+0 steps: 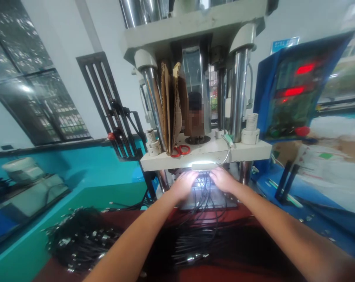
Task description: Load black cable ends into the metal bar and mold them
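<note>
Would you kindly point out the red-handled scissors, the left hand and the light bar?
Red-handled scissors (180, 150): head view, where the loops meet.
Left hand (184, 184): head view, its back.
Light bar (204, 167): head view, its casing.

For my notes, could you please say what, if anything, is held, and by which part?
Cannot tell: left hand and right hand flank black cables, contact unclear.

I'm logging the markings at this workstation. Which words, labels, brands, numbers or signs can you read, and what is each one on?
None can be read with certainty.
Blue sign above the blue cabinet: pale characters, too blurred.
Red displays on the cabinet: lit, but any figures are smeared.
White packaging at right: faint reddish marking, too blurred.
</note>
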Available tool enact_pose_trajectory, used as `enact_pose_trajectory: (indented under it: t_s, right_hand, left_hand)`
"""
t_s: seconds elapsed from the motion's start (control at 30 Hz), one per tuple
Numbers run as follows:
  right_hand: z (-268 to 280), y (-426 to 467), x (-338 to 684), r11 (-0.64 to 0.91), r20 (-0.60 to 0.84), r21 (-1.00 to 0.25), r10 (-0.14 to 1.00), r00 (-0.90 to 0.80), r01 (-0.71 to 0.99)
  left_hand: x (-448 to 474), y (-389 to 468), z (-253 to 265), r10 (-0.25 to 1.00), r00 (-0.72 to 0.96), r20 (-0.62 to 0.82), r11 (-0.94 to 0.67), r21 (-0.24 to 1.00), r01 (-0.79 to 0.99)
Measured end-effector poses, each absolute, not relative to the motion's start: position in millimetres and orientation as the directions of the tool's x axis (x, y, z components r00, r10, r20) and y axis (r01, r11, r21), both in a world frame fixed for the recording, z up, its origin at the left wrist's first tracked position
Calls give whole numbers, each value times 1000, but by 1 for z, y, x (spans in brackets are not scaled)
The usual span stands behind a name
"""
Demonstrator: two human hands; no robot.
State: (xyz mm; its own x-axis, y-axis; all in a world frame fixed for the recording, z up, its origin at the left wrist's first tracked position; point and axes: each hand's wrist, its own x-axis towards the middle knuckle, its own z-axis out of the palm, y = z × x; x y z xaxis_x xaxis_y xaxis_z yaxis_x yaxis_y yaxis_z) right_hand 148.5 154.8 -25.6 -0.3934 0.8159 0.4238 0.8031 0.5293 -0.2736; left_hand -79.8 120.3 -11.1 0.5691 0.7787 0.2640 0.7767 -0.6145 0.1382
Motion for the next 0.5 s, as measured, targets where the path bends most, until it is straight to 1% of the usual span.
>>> enact_pose_trajectory:
  t_s: [0.07, 0.17, 0.33, 0.5]
  right_hand:
    - [-29, 151, 152, 544, 426, -257, 805, -412, 799]
    - [-31, 146, 148, 567, 418, -240, 793, -443, 788]
    - [-29, 146, 144, 570, 398, -226, 794, -459, 790]
    - [-31, 154, 146, 545, 351, -223, 818, -455, 808]
  left_hand:
    - [-76, 130, -16, 754, 610, 243, -648, 125, 751]
    - [-72, 135, -19, 750, 617, 238, -653, 115, 749]
    - [-64, 138, -17, 773, 580, 256, -622, 125, 773]
    - [-56, 151, -20, 825, 509, 246, -554, 168, 816]
